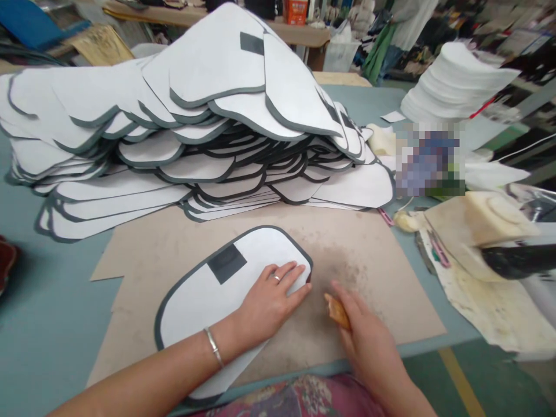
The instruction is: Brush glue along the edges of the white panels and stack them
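A white, rounded panel with a dark grey border (204, 307) lies on the brown cardboard sheet (391, 295), a dark rectangular patch (227, 264) near its far edge. My left hand (271, 295) rests palm down on the panel's right part, fingers spread; a ring and a bracelet show on it. Just right of the panel, my right hand (365, 324) is closed around a small orange-brown block (336, 311). That hand is slightly blurred, and the block's exact kind and far end cannot be made out.
A large heap of similar panels (217, 69) covers the far side of the greenish table (39, 324). White stacked sheets (447, 81) stand at the back right. Along the right lie a yellowed cloth (490, 313), a foam-like block (482, 217) and a pink tool (440, 250).
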Motion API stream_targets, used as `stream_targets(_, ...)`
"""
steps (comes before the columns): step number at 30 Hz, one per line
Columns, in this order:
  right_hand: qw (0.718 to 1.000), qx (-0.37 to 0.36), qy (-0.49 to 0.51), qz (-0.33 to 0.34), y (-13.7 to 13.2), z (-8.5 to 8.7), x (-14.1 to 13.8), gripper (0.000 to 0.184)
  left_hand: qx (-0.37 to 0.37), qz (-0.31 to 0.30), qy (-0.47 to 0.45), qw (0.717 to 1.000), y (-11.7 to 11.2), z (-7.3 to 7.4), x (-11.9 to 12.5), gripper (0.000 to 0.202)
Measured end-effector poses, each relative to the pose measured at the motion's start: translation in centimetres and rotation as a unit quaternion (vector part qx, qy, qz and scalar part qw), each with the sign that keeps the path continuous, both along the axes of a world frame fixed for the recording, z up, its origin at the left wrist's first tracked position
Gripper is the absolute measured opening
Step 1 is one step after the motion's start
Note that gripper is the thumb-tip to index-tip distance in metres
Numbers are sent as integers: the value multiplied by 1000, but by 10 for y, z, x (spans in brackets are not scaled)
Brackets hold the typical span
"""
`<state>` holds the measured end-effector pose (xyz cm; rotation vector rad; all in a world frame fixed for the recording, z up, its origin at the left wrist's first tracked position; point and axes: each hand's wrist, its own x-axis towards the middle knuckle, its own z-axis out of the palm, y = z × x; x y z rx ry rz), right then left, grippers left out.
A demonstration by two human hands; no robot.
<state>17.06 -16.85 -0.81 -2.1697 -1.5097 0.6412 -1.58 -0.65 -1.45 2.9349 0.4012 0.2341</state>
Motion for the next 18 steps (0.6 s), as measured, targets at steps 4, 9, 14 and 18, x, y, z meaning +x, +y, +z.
stream_targets(4, 986, 110, 28, -124, -2, -12, 34, 61, 5, -16, -25, 1000, 0, -4, -5, 37)
stream_targets(9, 990, 125, -22, -55, 1, 7, 116, 37, -4, -22, -34, 999, 3, -6, -8, 39)
stream_targets(14, 938, -42, -335, -83, 28, 53, 225, 39, -19, -20, -33, 999, 3, -6, -6, 40)
stream_targets(18, 935, -64, -337, -88, 67, 59, 271, 32, -20, -8, -37, 999, 2, -6, -6, 39)
